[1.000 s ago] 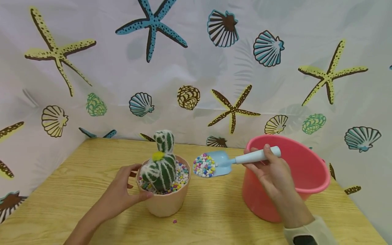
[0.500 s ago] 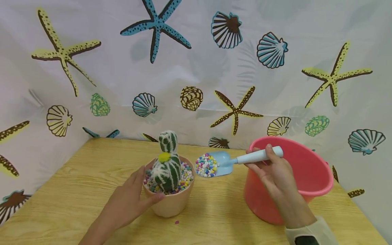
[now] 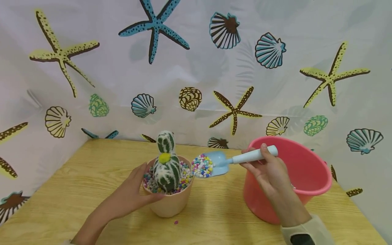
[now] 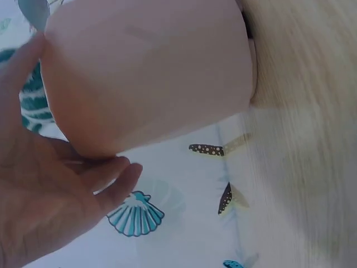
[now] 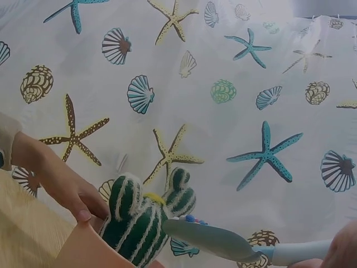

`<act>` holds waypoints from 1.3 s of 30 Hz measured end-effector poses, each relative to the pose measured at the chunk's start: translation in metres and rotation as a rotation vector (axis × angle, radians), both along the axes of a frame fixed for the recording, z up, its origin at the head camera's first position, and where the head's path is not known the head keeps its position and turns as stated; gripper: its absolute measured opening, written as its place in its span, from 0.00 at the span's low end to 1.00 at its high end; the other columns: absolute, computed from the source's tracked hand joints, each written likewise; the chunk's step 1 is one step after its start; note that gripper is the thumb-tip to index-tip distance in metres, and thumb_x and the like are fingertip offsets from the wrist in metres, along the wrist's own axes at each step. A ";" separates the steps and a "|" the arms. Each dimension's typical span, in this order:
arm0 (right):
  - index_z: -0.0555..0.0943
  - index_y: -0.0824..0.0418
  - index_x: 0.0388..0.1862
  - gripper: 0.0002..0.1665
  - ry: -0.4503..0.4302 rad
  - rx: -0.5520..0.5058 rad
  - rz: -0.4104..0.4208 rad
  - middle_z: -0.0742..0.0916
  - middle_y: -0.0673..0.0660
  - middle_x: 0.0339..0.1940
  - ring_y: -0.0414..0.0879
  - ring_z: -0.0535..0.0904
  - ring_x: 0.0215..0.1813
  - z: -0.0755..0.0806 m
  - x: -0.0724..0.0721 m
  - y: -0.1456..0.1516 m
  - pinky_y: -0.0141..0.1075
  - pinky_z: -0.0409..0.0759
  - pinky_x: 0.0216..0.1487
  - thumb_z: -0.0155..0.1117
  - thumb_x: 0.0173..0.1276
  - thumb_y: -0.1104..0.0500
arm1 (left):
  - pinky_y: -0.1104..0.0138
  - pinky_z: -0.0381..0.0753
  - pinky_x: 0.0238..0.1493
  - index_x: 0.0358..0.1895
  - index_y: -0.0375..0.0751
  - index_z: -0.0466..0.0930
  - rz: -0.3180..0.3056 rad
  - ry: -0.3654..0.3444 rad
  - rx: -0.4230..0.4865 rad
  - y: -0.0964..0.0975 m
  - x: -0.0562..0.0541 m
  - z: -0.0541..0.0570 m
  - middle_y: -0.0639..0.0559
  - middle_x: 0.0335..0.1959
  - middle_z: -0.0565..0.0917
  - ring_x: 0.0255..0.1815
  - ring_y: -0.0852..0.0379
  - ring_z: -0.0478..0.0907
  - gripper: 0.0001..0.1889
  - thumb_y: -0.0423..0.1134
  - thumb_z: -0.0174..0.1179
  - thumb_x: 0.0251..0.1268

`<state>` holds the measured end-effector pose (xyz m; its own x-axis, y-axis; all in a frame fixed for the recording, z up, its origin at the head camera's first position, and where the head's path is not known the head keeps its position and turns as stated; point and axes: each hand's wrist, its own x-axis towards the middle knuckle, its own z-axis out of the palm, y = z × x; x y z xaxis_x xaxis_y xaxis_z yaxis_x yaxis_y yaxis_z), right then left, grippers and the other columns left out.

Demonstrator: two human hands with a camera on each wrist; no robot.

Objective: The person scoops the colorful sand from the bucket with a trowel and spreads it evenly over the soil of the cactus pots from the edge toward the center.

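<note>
A peach flowerpot [image 3: 169,206] holds a knitted-looking green and white cactus [image 3: 166,173] with a yellow flower, set in colourful pebbles. My left hand [image 3: 128,194] grips the pot's rim, thumb at the front and fingers round the left side. In the left wrist view, its fingers [image 4: 114,181] curl against the pot wall [image 4: 150,72]. My right hand [image 3: 272,173] holds a light blue toy shovel [image 3: 220,163] by its handle, roughly level. Multicoloured pebbles [image 3: 202,166] fill the front of its blade, whose tip is at the pot's right rim. The right wrist view shows the blade [image 5: 217,240] beside the cactus [image 5: 139,223].
A pink bucket [image 3: 260,200] stands on the wooden table [image 3: 217,214] at the right, behind my right hand. One small magenta pebble [image 3: 176,222] lies in front of the pot. A white curtain [image 3: 196,64] printed with starfish and shells hangs behind the table.
My left hand has closed in on the pot's rim, and the cactus appears turned. The loaded shovel has shifted slightly left, nearer the pot.
</note>
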<state>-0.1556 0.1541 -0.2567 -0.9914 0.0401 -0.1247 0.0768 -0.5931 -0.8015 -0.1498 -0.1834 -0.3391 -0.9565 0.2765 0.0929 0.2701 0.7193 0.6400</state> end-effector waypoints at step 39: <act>0.63 0.59 0.52 0.11 0.020 0.110 -0.021 0.73 0.57 0.45 0.54 0.73 0.61 -0.010 -0.007 -0.025 0.51 0.73 0.59 0.42 0.78 0.54 | 0.45 0.78 0.40 0.70 0.23 0.47 0.339 0.006 -0.172 0.038 0.017 0.000 0.24 0.59 0.65 0.45 0.29 0.77 0.67 0.80 0.55 0.41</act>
